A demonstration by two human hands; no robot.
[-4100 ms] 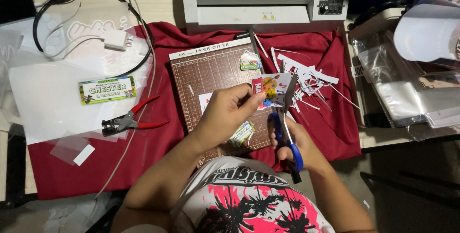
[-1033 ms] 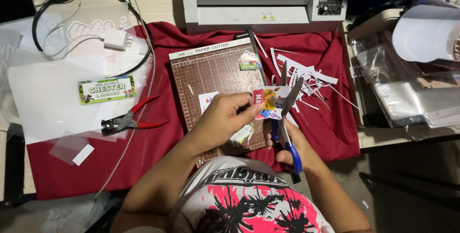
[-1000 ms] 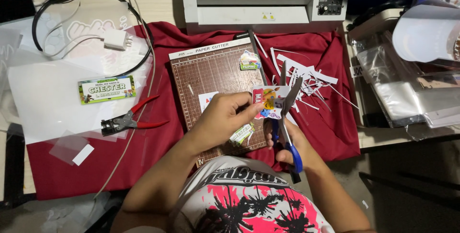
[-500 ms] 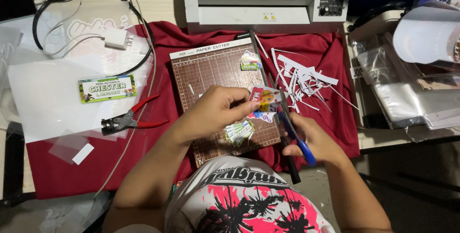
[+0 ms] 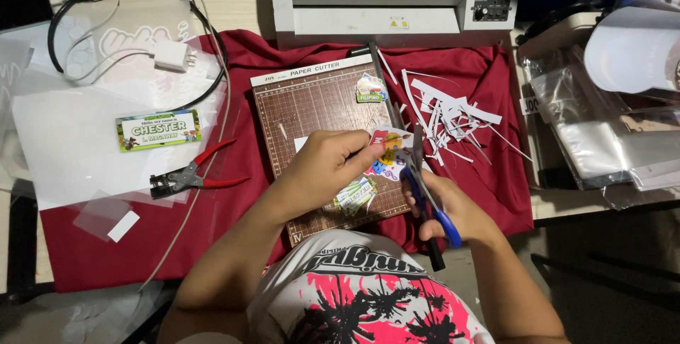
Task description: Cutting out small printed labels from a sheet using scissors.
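Left hand pinches a colourful printed cutout at its fingertips. Right hand grips blue-handled scissors, blades at the cutout's edge. Both are above the brown paper cutter board. White paper strips lie at two o'clock; red-handled pliers at nine o'clock.

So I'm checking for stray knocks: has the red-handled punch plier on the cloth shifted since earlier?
No. The red-handled punch plier lies in the same spot on the red cloth, just below the green name tag.
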